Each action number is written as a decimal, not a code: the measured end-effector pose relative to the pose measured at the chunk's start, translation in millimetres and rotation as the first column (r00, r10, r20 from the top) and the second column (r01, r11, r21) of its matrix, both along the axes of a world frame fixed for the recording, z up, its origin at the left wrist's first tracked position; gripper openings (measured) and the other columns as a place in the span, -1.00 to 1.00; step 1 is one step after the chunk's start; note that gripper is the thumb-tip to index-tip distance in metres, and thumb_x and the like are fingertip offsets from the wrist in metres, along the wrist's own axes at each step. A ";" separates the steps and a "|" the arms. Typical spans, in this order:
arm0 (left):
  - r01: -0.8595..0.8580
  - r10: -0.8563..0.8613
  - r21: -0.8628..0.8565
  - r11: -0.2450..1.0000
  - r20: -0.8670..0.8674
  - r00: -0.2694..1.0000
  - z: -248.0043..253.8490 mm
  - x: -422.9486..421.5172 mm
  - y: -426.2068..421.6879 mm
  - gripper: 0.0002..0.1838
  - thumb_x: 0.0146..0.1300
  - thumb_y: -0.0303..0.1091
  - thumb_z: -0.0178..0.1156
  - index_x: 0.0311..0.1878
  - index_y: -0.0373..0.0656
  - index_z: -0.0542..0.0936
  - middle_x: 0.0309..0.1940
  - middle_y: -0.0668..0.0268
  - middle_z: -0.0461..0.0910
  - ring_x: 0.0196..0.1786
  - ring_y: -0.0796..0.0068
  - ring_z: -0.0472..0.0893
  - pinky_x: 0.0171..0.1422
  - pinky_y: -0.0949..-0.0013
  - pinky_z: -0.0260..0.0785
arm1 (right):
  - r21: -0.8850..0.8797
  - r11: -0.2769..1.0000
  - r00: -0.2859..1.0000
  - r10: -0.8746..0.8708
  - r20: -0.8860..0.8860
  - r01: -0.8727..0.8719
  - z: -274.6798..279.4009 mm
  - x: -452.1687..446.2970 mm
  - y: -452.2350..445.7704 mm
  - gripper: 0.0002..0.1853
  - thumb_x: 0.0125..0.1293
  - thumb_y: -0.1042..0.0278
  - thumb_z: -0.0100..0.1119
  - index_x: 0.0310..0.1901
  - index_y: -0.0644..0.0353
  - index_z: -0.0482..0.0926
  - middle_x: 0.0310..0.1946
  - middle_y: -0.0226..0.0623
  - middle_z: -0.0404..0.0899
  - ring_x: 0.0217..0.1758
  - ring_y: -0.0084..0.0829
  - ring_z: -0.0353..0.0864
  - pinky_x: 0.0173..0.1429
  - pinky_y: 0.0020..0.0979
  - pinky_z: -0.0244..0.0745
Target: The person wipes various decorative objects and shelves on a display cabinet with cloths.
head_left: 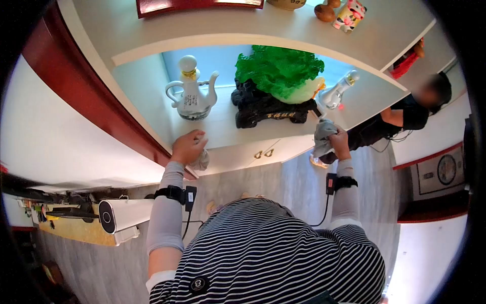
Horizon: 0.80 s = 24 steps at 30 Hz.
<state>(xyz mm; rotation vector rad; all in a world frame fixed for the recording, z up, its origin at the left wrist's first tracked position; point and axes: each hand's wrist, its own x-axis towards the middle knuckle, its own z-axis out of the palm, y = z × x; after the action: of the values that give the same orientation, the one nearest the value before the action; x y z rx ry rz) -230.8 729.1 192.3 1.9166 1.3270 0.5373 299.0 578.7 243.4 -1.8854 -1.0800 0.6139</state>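
From where I stand, I can see the left hand at the front edge of the shelf, left of the middle of the frame, its fingers curled close together with the left cloth bunched in the palm and showing below. Over to the right of the middle, the right hand has its fingers clamped on the right cloth, a grey crumpled bundle by the right part of the same shelf edge. Just above the left hand stands a clear jug, upright, with a round stopper, a handle and a spout. At the upper middle, a green cabbage carving sits on a dark stand with gold characters along its front. Between that carving and the right side of the shelf there's a glass bottle, which looks tilted in this view. Below the shelf are cupboard doors with two brass handles. Another person, in dark clothes, is at the upper right, and a white device with a round black front shows at the lower left, beside the left sleeve.
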 end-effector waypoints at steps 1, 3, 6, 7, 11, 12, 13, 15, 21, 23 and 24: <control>0.008 -0.007 0.005 1.000 -0.015 1.000 -0.1 0.0 1.2 -0.58 0.21 -0.03 0.23 0.04 -0.07 0.62 -0.09 0.17 0.69 -0.07 0.17 0.69 0.04 0.22 0.50 | 0.038 0.999 0.998 0.015 -0.054 -0.013 13.5 -22.1 -4.2 -0.58 0.02 0.57 0.19 0.01 0.31 0.61 -0.02 -0.20 0.63 0.02 -0.41 0.59 0.08 -0.41 0.51; 0.022 -0.022 0.002 1.000 -0.015 1.000 -1.4 -0.8 3.1 -0.56 0.22 -0.01 0.21 0.06 -0.08 0.61 -0.10 0.14 0.69 -0.07 0.17 0.69 0.04 0.22 0.50 | 0.074 0.997 0.993 0.029 -0.115 -0.021 38.1 -66.0 -4.2 -0.59 0.02 0.62 0.08 -0.02 0.35 0.59 -0.07 -0.25 0.63 -0.06 -0.49 0.59 0.00 -0.43 0.54; 0.032 -0.032 -0.006 0.999 0.007 0.999 -1.5 -0.4 1.5 -0.54 0.22 0.00 0.20 0.07 -0.09 0.60 -0.10 0.12 0.68 -0.07 0.16 0.68 0.04 0.22 0.50 | 0.022 0.954 0.953 0.300 -0.036 -0.300 51.9 -127.9 8.3 -0.57 -0.02 0.64 0.12 -0.01 0.33 0.54 -0.15 -0.28 0.63 -0.08 -0.47 0.60 0.03 -0.44 0.52; 0.027 -0.027 -0.012 1.000 0.028 0.999 -1.2 -0.8 0.8 -0.54 0.23 0.00 0.20 0.07 -0.10 0.60 -0.10 0.12 0.68 -0.07 0.15 0.68 0.04 0.21 0.50 | 0.034 0.927 0.922 0.375 -0.095 -0.374 49.4 -147.4 14.9 -0.57 -0.02 0.63 0.16 -0.01 0.32 0.54 -0.15 -0.26 0.64 -0.08 -0.43 0.61 0.04 -0.42 0.52; 0.055 -0.055 0.004 0.998 0.034 0.998 -9.6 -4.0 3.9 -0.55 0.23 0.00 0.20 0.06 -0.09 0.60 -0.10 0.14 0.69 -0.06 0.16 0.68 0.04 0.21 0.50 | 0.270 0.685 0.663 0.409 0.627 -0.677 26.5 -235.4 57.3 -0.49 -0.07 0.57 0.31 0.04 0.18 0.53 0.06 -0.15 0.56 0.13 -0.10 0.54 0.20 -0.25 0.45; 0.065 -0.065 0.027 0.998 0.010 0.998 -7.2 -4.3 3.7 -0.56 0.23 0.00 0.21 0.06 -0.08 0.60 -0.10 0.15 0.69 -0.06 0.17 0.68 0.04 0.22 0.50 | 0.203 0.701 0.619 0.410 0.669 -0.684 28.0 -258.4 65.1 -0.48 -0.07 0.55 0.29 0.04 0.19 0.53 0.12 -0.14 0.51 0.19 -0.08 0.48 0.25 -0.21 0.39; 0.074 -0.073 0.052 0.996 -0.013 0.997 -4.7 -4.3 3.0 -0.56 0.23 0.00 0.21 0.05 -0.08 0.61 -0.10 0.16 0.69 -0.06 0.17 0.69 0.05 0.22 0.50 | 0.135 0.715 0.571 0.413 0.709 -0.686 30.2 -278.7 72.0 -0.48 -0.07 0.54 0.28 0.05 0.20 0.53 0.18 -0.12 0.47 0.25 -0.06 0.43 0.31 -0.17 0.34; 0.057 -0.057 0.030 0.998 -0.010 0.998 -0.5 -2.5 -0.1 -0.57 0.22 0.00 0.21 0.04 -0.08 0.61 -0.12 0.16 0.70 -0.07 0.17 0.69 0.04 0.22 0.50 | 0.067 0.765 0.427 0.282 0.859 -0.641 12.9 -306.9 88.8 -0.50 -0.01 0.49 0.24 0.07 0.23 0.52 0.22 -0.11 0.43 0.29 -0.05 0.38 0.30 -0.14 0.32; 0.054 -0.053 -0.004 0.999 0.061 0.997 -4.5 -3.5 2.9 -0.58 0.20 0.00 0.21 0.00 -0.07 0.63 -0.17 0.11 0.70 -0.08 0.11 0.67 0.04 0.17 0.49 | -0.130 0.793 0.241 0.331 0.912 -0.595 -17.7 -345.4 84.4 -0.39 0.11 0.23 0.24 0.19 0.36 0.44 0.32 0.03 0.33 0.37 0.02 0.29 0.34 -0.03 0.24; 0.063 -0.064 0.011 0.998 0.057 0.996 -7.2 -3.9 1.9 -0.59 0.18 0.01 0.19 -0.03 -0.06 0.64 -0.17 0.08 0.69 -0.06 0.04 0.65 0.07 0.11 0.47 | -0.260 0.785 0.216 0.443 0.870 -0.563 -37.4 -340.1 84.6 -0.40 0.18 0.20 0.22 0.21 0.39 0.43 0.34 0.05 0.31 0.38 0.04 0.26 0.39 -0.01 0.21; 0.073 -0.073 0.008 0.997 0.048 0.996 -6.7 -3.9 2.9 -0.58 0.17 0.01 0.20 -0.03 -0.07 0.64 -0.17 0.07 0.69 -0.06 0.02 0.64 0.07 0.11 0.47 | -0.277 0.784 0.196 0.447 0.873 -0.555 -43.5 -337.0 90.9 -0.42 0.25 0.18 0.18 0.21 0.42 0.42 0.35 0.05 0.29 0.40 0.04 0.24 0.42 -0.01 0.19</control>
<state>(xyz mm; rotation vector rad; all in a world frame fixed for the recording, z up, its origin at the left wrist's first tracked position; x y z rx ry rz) -234.6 732.0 185.7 1.9368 1.2212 0.5487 -37.9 669.6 199.9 -1.6869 -2.5051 -0.3166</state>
